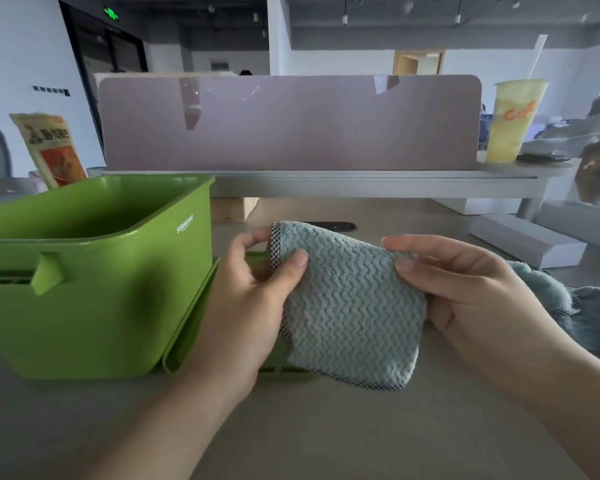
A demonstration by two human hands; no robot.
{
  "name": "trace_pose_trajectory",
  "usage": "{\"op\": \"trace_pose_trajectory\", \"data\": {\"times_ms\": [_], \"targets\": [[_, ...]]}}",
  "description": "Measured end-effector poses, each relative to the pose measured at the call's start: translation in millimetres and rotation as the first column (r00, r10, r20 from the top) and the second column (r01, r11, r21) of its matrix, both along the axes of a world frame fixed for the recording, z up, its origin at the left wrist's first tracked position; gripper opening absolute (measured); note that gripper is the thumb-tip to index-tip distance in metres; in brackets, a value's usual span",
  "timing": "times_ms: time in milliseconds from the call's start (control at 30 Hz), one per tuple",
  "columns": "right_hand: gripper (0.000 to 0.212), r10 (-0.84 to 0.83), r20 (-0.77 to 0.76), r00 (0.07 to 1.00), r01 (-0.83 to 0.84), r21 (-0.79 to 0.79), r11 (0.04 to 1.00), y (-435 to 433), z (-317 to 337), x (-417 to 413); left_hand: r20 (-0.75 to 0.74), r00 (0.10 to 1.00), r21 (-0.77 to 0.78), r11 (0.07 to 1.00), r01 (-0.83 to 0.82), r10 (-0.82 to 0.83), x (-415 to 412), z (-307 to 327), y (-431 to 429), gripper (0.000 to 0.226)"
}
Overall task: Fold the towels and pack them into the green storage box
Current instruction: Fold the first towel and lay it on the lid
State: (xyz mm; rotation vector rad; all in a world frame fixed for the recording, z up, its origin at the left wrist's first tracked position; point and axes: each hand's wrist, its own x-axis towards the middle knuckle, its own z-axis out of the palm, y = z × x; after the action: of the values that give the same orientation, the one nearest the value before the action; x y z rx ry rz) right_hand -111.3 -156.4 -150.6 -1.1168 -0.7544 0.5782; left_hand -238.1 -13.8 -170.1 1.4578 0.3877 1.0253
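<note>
One folded towel point(350, 306), held just right of the green storage box point(94, 306), whose open mouth lies leftward. Left hand point(257, 299) pinches the edge nearer the box; right hand point(465, 289) pinches the far edge. Crumpled towel point(568, 306): farther right.

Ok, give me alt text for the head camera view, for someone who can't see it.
A left hand and right hand hold a folded blue towel above a table, each pinching one side. An open green storage box stands to the left, its lid lying beside it; a second towel lies crumpled at right.
</note>
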Motion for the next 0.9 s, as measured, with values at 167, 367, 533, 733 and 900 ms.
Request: {"op": "trace_pose_trajectory", "data": {"times_ms": [167,367,533,733,900], "targets": [[0.031,-0.144,0.152,0.978,0.144,0.014,0.990,-0.1,-2.5,1.8,0.050,0.999,0.146,0.989,-0.024,0.017,-5.2,4.0,-2.2,0.032],[0.027,-0.258,0.355,0.899,0.267,0.024,0.963,-5.0,0.4,2.9,-0.041,0.998,0.313,0.949,-0.034,0.050,-9.4,7.1,1.5,0.029],[0.034,-0.377,0.524,0.763,0.418,0.044,0.907,-5.8,2.8,-1.9,-0.094,0.976,0.484,0.866,-0.126,0.195,-9.9,5.5,1.5,0.039],[0.034,-0.462,0.625,0.629,0.541,0.076,0.838,-3.6,-1.1,-6.5,-0.038,0.930,0.580,0.766,-0.278,0.366,-10.7,7.8,1.3,0.029],[0.029,-0.498,0.664,0.558,0.568,0.131,0.812,-7.8,3.7,-6.5,0.015,0.914,0.610,0.720,-0.330,0.406,-15.3,13.8,-0.2,0.018]]}}
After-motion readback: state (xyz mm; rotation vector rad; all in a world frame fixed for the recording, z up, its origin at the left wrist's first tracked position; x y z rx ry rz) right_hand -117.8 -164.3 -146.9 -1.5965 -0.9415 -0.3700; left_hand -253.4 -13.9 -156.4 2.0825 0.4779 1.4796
